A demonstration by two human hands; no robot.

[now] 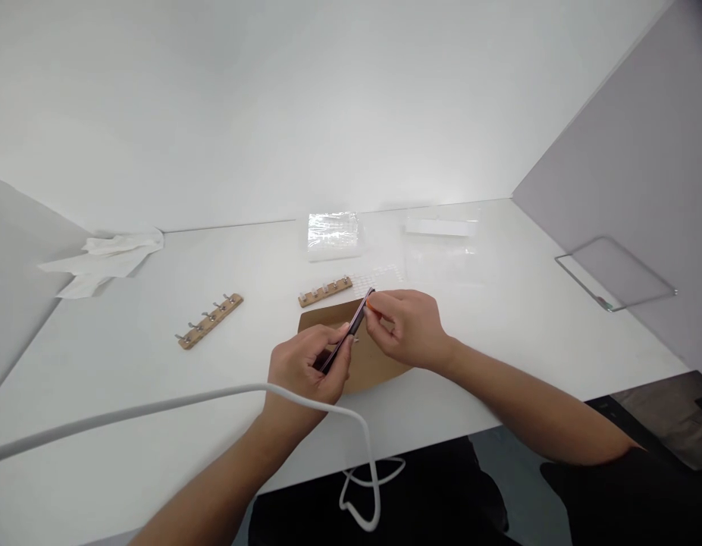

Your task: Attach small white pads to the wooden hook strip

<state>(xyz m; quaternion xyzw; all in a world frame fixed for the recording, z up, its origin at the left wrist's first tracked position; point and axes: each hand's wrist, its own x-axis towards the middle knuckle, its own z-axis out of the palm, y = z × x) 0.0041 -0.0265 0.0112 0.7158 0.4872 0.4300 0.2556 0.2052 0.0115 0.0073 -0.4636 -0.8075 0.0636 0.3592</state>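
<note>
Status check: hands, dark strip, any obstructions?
Left hand gripping dark strip. Right hand at its far end, pinching something orange. White cable crossing view over left hand's heel.

Your left hand (297,362) hides one end of the slim dark bar (356,320); your right hand (412,327) mostly covers a small orange piece (369,305), perhaps plastic.

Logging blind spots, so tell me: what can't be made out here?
Head view:
Dark strip: lower part hidden by the left hand.
Orange item: mostly covered by the right hand; shape unclear.
Brown sheet: partly covered by both hands.
White cable: cut off by left edge.
</note>
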